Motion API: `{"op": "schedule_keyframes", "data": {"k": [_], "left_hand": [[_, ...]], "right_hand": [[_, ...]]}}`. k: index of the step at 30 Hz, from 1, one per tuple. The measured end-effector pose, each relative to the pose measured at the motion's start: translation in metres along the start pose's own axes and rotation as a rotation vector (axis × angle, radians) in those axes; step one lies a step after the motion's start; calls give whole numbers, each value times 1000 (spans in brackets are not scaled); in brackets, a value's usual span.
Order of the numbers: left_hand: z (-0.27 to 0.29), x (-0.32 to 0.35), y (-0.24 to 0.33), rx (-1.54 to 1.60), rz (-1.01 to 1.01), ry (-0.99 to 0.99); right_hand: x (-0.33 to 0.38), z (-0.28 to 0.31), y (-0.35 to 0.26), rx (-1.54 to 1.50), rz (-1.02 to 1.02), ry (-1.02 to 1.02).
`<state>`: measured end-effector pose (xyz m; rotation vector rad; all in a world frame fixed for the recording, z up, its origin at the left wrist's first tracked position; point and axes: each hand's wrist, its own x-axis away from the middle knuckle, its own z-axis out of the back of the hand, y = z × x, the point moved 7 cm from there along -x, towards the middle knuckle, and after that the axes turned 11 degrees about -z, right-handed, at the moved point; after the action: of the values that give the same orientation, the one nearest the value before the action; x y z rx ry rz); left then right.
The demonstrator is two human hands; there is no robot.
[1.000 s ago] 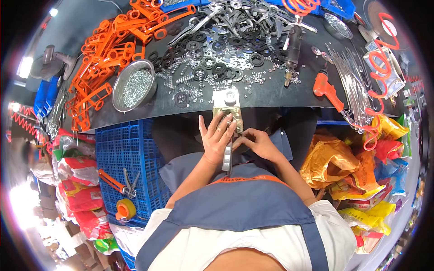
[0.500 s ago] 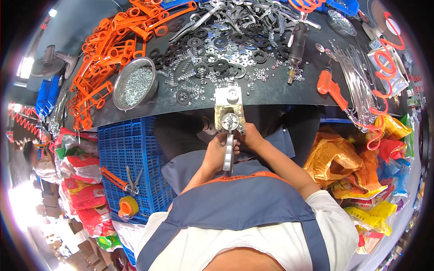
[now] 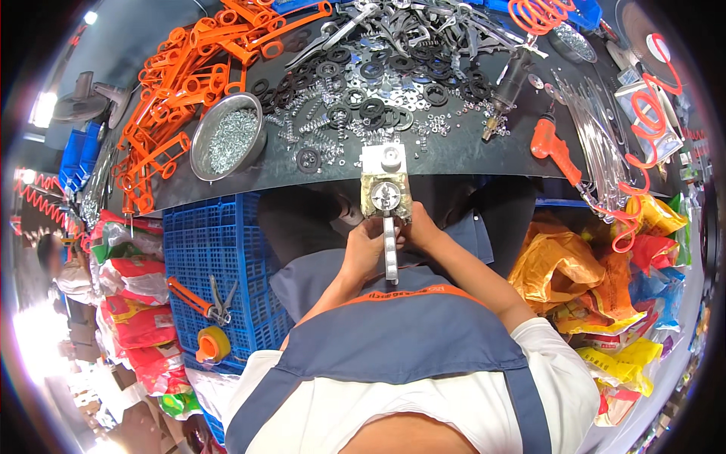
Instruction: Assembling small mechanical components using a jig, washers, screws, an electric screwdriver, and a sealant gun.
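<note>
- Between the two hands: a flat metal strip (image 3: 390, 250) stands in the small fixture block (image 3: 385, 193) at the bench edge.
- Left hand (image 3: 364, 250) and right hand (image 3: 420, 229): fingers curled shut, apparently pinching the strip.
- Beyond the fingertips: loose black washers (image 3: 363, 91), springs and screws lie unassembled; the work looks mid-assembly.

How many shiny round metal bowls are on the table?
1: the bowl full of small screws sits at the left of the table, beside the orange parts. More could be hidden at the far-right rim.
</note>
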<state>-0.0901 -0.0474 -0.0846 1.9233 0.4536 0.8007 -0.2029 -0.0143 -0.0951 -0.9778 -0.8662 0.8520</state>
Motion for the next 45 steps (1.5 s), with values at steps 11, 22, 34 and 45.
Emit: {"op": "schedule_keyframes", "data": {"k": [11, 22, 34, 45], "left_hand": [[-9, 1, 4, 99, 10, -17], [-6, -4, -6, 198, -14, -29], [44, 6, 29, -49, -138, -81], [58, 26, 59, -142, -294, 123]], "right_hand": [[2, -4, 18, -226, -134, -38], [0, -6, 22, -428, -168, -59], [-31, 173, -91, 192, 118, 585], [-63, 177, -112, 199, 143, 608]]}}
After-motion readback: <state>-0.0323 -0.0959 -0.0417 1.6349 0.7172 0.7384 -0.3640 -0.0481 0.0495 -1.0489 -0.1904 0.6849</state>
